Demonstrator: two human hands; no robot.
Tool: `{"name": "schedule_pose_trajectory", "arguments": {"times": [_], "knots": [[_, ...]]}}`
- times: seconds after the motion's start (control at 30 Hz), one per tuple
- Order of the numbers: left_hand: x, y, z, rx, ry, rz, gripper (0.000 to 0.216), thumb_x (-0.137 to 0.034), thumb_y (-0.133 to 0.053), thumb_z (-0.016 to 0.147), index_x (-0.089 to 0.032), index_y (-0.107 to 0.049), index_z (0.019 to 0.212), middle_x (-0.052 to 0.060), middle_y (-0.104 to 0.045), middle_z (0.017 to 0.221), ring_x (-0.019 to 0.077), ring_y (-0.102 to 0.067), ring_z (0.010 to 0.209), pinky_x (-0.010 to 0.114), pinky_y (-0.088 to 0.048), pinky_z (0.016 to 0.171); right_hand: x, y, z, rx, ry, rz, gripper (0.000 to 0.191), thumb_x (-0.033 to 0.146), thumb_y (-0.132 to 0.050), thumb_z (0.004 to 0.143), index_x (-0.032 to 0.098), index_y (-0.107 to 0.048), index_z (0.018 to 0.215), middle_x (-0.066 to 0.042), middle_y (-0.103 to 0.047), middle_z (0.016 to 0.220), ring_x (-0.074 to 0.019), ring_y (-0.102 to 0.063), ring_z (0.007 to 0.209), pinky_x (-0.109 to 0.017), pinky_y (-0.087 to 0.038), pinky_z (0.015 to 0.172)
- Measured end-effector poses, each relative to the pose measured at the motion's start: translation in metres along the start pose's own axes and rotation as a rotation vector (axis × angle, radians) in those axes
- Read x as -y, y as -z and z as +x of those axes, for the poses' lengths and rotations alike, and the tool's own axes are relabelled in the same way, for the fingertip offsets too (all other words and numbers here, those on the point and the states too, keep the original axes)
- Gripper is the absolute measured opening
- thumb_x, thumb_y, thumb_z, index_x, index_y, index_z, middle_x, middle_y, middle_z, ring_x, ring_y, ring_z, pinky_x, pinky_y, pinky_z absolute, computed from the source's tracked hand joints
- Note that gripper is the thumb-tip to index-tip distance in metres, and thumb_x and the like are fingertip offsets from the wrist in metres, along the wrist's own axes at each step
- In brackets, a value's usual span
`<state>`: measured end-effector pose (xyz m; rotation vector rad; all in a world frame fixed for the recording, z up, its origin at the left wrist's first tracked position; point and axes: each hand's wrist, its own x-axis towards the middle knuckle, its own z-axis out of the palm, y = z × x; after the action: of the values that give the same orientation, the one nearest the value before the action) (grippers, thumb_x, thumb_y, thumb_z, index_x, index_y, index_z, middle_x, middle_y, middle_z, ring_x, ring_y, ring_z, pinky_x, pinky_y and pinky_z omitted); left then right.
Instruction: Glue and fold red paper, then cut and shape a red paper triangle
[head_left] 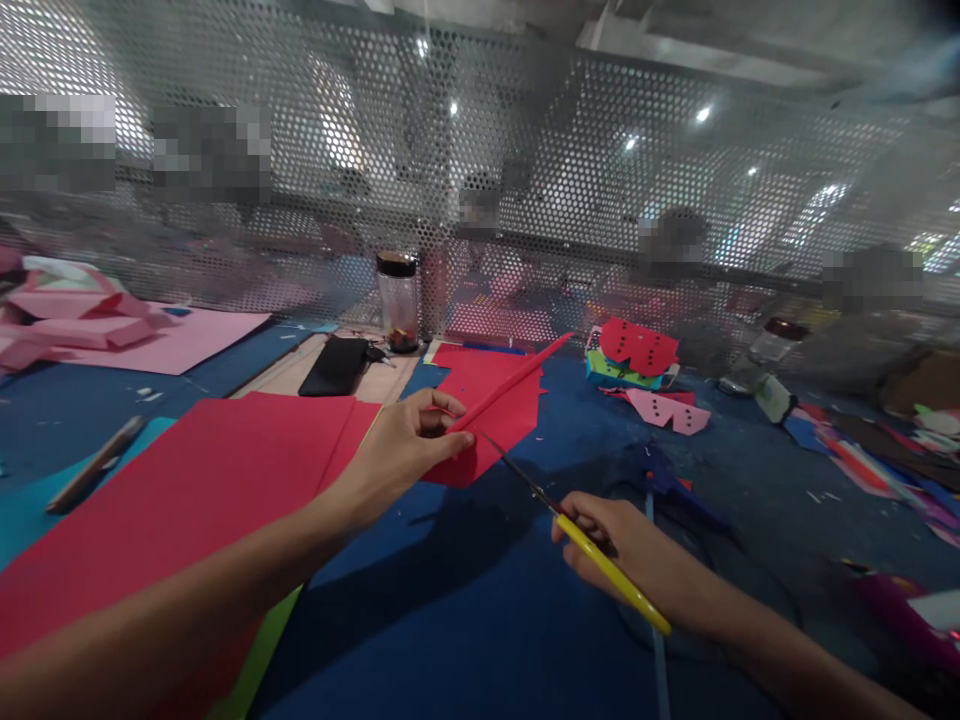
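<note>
My left hand (409,445) pinches a narrow folded strip of red paper (517,378), which slants up to the right. Below and behind it lies a wider piece of red paper (495,420); whether the two are joined I cannot tell. My right hand (611,540) is wrapped around scissors (600,560) with yellow handles. Their thin blades point up and left, with the tips close to the near end of the strip by my left thumb. A large red sheet (225,460) lies under my left forearm.
A perforated metal screen (525,180) stands behind the blue table (420,600). Near it are a lidded jar (397,305) and a black phone (335,366). Red and pink dotted cutouts (637,348) lie right of centre, with a blue glue gun (667,475) nearer my right hand.
</note>
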<state>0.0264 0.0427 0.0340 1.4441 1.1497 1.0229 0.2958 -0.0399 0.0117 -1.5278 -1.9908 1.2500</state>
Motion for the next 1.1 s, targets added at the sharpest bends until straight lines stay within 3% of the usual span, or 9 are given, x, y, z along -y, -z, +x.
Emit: {"name": "schedule_pose_trajectory", "arguments": {"times": [1.1], "knots": [[-0.0039, -0.0002, -0.0015, 0.003, -0.02, 0.027, 0.035, -0.035, -0.079, 0.069, -0.019, -0.059, 0.094, 0.001, -0.07, 0.074, 0.0146, -0.064, 0.063, 0.023, -0.043, 0.052, -0.0096, -0.001, 0.0018, -0.036, 0.008, -0.035, 0.012, 0.014, -0.059, 0.076, 0.019, -0.059, 0.087, 0.005, -0.051, 0.068, -0.0091, -0.044, 0.059, -0.02, -0.032, 0.052]]}}
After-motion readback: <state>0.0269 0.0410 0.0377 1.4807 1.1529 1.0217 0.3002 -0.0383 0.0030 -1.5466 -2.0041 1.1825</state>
